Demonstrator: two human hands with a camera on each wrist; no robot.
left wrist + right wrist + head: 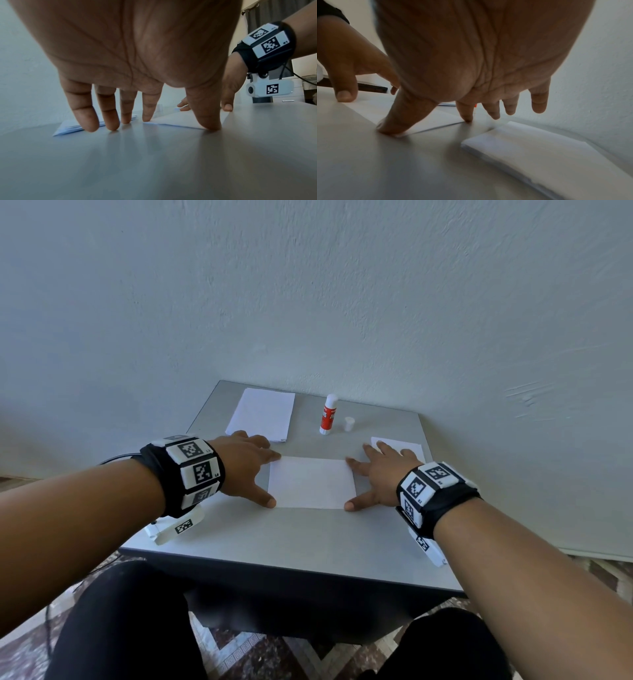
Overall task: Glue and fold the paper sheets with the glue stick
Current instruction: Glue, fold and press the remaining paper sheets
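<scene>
- Head view: your left hand (251, 463) and right hand (380, 474) lie spread, fingers straight, at the two short edges of the folded paper sheet (311, 482) in the middle of the table (274, 535); neither grips anything.
- A paper stack (262, 414) lies at the far left, a smaller folded stack (407, 447) at the far right edge under your right fingers.
- The glue stick (328, 415) stands upright between them near the wall, its cap (348, 424) just beside it; the red label's writing is too small to read.
- Bare table runs from the sheet to the near edge.
- Left wrist view: your left fingertips (90, 125) touch the table, the thumb on the sheet's corner (180, 120).
- Right wrist view: your right thumb (397, 121) and forefinger press the sheet's edge; the other fingers hang straight above the table.
</scene>
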